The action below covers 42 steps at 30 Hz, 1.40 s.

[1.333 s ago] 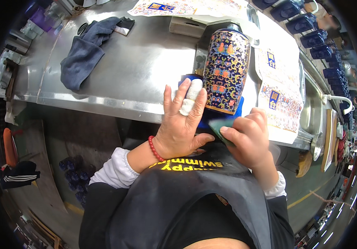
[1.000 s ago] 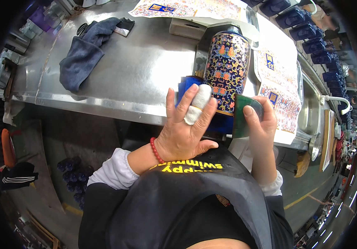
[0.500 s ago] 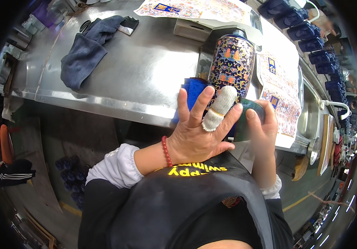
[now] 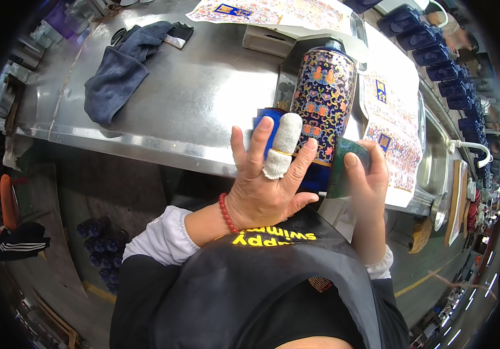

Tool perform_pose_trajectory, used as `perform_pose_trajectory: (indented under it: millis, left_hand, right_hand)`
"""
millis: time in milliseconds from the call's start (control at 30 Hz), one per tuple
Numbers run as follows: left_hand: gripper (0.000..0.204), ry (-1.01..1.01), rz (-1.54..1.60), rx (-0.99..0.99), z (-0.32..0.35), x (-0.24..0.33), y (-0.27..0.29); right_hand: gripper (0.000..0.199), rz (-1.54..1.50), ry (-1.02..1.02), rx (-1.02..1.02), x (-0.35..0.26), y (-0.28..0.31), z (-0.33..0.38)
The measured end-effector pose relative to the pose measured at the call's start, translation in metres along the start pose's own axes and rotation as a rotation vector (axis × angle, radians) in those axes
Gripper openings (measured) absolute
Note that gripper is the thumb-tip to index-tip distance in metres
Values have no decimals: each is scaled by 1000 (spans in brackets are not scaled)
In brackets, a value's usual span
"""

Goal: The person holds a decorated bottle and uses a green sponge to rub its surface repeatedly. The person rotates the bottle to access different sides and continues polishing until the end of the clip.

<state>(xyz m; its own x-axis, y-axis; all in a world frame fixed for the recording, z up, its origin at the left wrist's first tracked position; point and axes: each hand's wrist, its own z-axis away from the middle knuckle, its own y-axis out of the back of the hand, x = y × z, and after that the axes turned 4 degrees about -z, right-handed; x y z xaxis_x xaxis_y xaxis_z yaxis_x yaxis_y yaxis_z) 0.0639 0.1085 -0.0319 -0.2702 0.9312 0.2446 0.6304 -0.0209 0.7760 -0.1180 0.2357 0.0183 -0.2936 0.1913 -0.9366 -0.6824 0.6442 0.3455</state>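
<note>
A dark blue bottle (image 4: 323,99) wrapped in colourful floral patterning lies on the bench, its neck pointing away from me. My left hand (image 4: 268,180), with a white knitted cover on its middle finger and a red bead bracelet, is spread open near the bottle's near left side; whether a fingertip touches it I cannot tell. A blue cloth-like piece (image 4: 268,123) is partly hidden behind those fingers. Between the thumb and fingers of my right hand (image 4: 368,180) is a flat green scraper (image 4: 343,166), held beside the bottle's near right end.
On the steel bench (image 4: 215,81), a crumpled grey-blue cloth (image 4: 116,75) lies at the left. Printed floral sheets (image 4: 386,116) spread at the right and far side. Beyond them are a steel sink (image 4: 433,163) and a row of blue bottles (image 4: 445,70). Several dark bottles (image 4: 103,247) stand low at the left.
My left hand has shifted left, uncovering more of the bottle's near end. My right hand keeps the scraper in nearly the same spot.
</note>
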Motion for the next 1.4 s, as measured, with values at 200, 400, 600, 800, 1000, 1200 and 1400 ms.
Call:
perform_pose_trajectory:
  millis: [200, 400, 600, 800, 1000, 1200, 1400]
  left_hand:
    - [67, 38, 93, 72, 3, -1, -5]
    - [70, 97, 115, 13, 7, -3, -4]
    - [72, -111, 109, -21, 6, -1, -4]
    - [86, -2, 121, -9, 6, -5, -7]
    - [78, 138, 216, -45, 5, -10, -7]
    - [72, 78, 147, -21, 0, -14, -3]
    - [61, 40, 130, 51, -5, -14, -6]
  right_hand:
    - [25, -5, 4, -12, -1, 0, 0]
    - [24, 26, 1, -12, 1, 1, -1]
    - [24, 16, -7, -10, -1, 2, 0]
    - [24, 47, 3, -12, -4, 1, 0]
    - [23, 2, -13, -12, 2, 1, 0]
    - [22, -66, -52, -14, 6, 1, 1]
    - [23, -76, -56, -5, 6, 1, 2]
